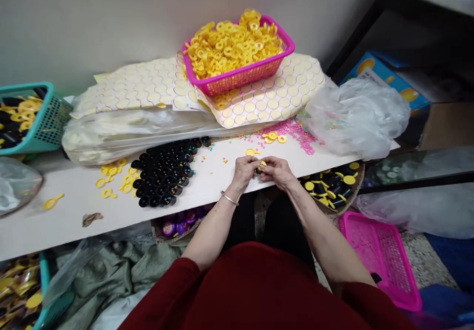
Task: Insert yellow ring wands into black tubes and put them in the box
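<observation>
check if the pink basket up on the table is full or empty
Full: the pink basket is heaped with yellow rings that pile up above its rim.

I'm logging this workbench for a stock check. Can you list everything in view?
pink basket: one, full of yellow rings, back of table
sticker sheets: stack, white with yellow circles, under that basket
black tubes: many, clustered mid-table
loose yellow rings: several, left of the tubes
pink beads: scattered, table right
teal basket: one, far left
clear bag: one, table's right end
second pink basket: one, floor right
left hand, right hand: together at the table edge, pinching a small black and yellow piece
</observation>
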The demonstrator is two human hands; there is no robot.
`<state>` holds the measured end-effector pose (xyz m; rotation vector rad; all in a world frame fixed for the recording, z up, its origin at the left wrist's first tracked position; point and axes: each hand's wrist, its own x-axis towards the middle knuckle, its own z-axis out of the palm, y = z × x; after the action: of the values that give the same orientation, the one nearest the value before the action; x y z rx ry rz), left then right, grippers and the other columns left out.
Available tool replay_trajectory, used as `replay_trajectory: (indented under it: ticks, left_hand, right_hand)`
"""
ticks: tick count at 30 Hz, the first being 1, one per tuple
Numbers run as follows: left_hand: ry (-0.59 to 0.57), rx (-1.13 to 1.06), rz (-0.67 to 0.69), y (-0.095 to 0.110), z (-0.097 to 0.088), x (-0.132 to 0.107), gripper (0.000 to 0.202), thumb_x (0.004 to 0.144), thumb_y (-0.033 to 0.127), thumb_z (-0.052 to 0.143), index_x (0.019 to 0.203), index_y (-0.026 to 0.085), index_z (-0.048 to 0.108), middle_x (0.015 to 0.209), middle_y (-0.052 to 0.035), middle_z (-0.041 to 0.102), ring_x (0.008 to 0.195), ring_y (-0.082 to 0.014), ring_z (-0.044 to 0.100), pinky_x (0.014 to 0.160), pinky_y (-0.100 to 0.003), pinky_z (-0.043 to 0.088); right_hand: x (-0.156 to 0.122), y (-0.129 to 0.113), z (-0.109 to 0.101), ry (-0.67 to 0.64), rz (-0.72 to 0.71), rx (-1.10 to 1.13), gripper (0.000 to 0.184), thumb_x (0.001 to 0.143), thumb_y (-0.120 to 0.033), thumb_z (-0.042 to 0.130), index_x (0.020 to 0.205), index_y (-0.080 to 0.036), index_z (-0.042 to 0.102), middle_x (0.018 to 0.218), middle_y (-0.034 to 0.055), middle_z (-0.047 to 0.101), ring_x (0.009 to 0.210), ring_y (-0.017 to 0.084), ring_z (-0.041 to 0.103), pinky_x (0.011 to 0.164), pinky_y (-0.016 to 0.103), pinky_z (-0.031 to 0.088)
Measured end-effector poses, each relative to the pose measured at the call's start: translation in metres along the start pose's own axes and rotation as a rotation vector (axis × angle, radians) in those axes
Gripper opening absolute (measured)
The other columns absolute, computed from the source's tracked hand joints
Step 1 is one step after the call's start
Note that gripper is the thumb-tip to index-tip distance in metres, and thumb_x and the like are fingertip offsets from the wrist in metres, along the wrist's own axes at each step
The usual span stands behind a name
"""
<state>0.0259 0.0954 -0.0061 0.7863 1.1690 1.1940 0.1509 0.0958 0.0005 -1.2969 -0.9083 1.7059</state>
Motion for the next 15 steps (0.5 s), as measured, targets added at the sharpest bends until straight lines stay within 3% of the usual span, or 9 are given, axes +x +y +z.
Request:
replay_trajectory:
  ticks: [2, 4, 8, 11, 15]
  left_hand:
    - [0.007, -0.013, -0.002, 0.001, 0.001, -0.002, 0.018, 0.057, 0.029, 0.067, 0.058, 0.012, 0.061, 0.044, 0.0042, 0.051, 0.035, -0.0051, 0.042, 0.038, -0.019, 0.035]
    - [0.009, -0.026, 0.001, 0.001, 0.001, -0.003, 0.021, 0.057, 0.032, 0.068, 0.059, 0.012, 0.061, 0.045, 0.0042, 0.052, 0.037, -0.0056, 0.044, 0.041, -0.02, 0.037]
    - [0.019, -0.051, 0.045, -0.002, 0.001, -0.005, 0.026, 0.057, 0.036, 0.07, 0.057, 0.012, 0.059, 0.049, 0.0038, 0.053, 0.044, -0.0059, 0.046, 0.046, -0.02, 0.037]
    - [0.029, -0.028, 0.057, -0.002, 0.0, -0.004, 0.031, 0.059, 0.04, 0.069, 0.052, 0.012, 0.057, 0.048, 0.0045, 0.049, 0.046, -0.0052, 0.042, 0.047, -0.02, 0.033]
    - [0.024, 0.056, 0.037, 0.0, -0.002, 0.0, 0.032, 0.059, 0.041, 0.069, 0.051, 0.012, 0.058, 0.047, 0.0041, 0.048, 0.047, -0.0061, 0.041, 0.048, -0.02, 0.03]
  right_hand:
    - [-0.003, 0.002, 0.001, 0.01, -0.071, -0.067, 0.047, 0.052, -0.037, 0.082, 0.089, -0.018, 0.063, 0.075, -0.0011, 0.062, 0.046, 0.007, 0.054, 0.044, 0.024, 0.052]
    - [-0.005, 0.006, 0.003, 0.047, -0.229, -0.185, 0.044, 0.059, -0.043, 0.077, 0.094, -0.019, 0.064, 0.086, 0.0018, 0.062, 0.051, 0.008, 0.055, 0.048, 0.026, 0.052]
    - [-0.005, 0.015, 0.007, 0.135, -0.558, -0.484, 0.03, 0.068, -0.043, 0.067, 0.086, -0.02, 0.068, 0.092, 0.0062, 0.063, 0.074, 0.016, 0.059, 0.065, 0.031, 0.051]
    - [-0.003, 0.016, 0.008, 0.183, -0.568, -0.601, 0.029, 0.065, -0.04, 0.067, 0.085, -0.019, 0.068, 0.085, 0.0054, 0.063, 0.073, 0.017, 0.058, 0.067, 0.032, 0.049]
    - [-0.002, 0.006, 0.01, 0.213, -0.435, -0.631, 0.032, 0.057, -0.044, 0.068, 0.076, -0.018, 0.066, 0.07, 0.0011, 0.061, 0.06, 0.015, 0.053, 0.056, 0.029, 0.043]
